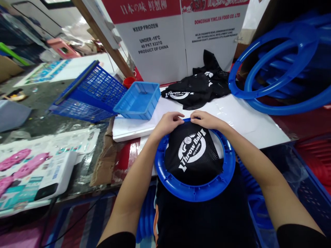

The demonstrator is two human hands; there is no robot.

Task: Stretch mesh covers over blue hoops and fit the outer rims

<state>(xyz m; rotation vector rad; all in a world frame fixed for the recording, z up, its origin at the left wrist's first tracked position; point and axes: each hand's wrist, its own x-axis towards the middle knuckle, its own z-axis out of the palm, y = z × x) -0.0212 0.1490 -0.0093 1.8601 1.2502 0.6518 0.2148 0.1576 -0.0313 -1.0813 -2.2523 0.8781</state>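
Left hand [168,123] and right hand [207,119] side by side at the far rim of a blue plastic ring [196,193], thumbs nearly touching. Both grips closed: fingers curled over the rim, pinching the top edge of a black mesh net [192,155] against the ring. Net printed with a white "Throw Ball" logo, stretched across most of the ring opening, with a bare gap showing at the right side of the opening. Ring propped near the body, tilted, its far rim over the near edge of a white worktop [245,117].

Pile of further black mesh nets [196,88] at the back of the worktop, well apart from the hands. Small blue tray [138,100] at the worktop's left corner, touching a larger blue slotted basket [90,93] tipped on its side. Stack of large blue rings [281,62] to the right rear. White cardboard carton [160,41] marked "KEEP FROZEN" upright behind the worktop. Printed packaging with pink parts [28,168] at far left, on a separate surface.
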